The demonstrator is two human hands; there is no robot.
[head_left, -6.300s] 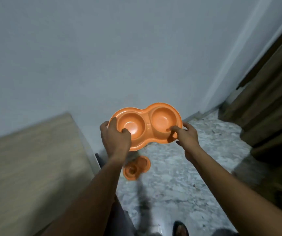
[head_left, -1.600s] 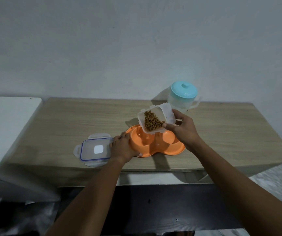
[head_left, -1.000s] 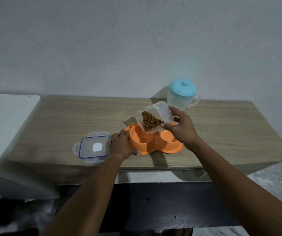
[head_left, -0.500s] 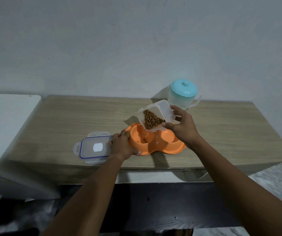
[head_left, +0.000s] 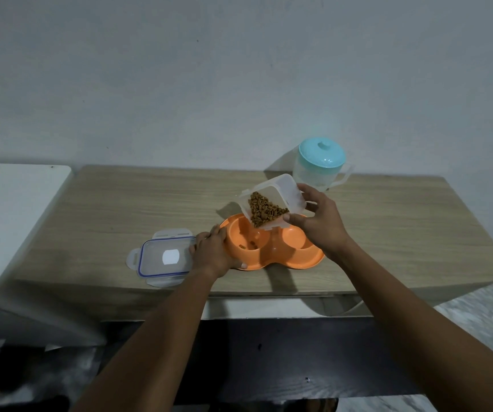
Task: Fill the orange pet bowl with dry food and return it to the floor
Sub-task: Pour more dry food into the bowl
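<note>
Kibble [head_left: 264,210] now drops; right fingers [head_left: 294,219] clasp container [head_left: 280,191].

Pet bowl [head_left: 272,254] on the table [head_left: 388,233] near its front edge, lid [head_left: 165,258] just left of it, tilted food container [head_left: 272,203] above the bowl's left well, lidded jug [head_left: 319,165] behind, against the wall [head_left: 239,69].
</note>
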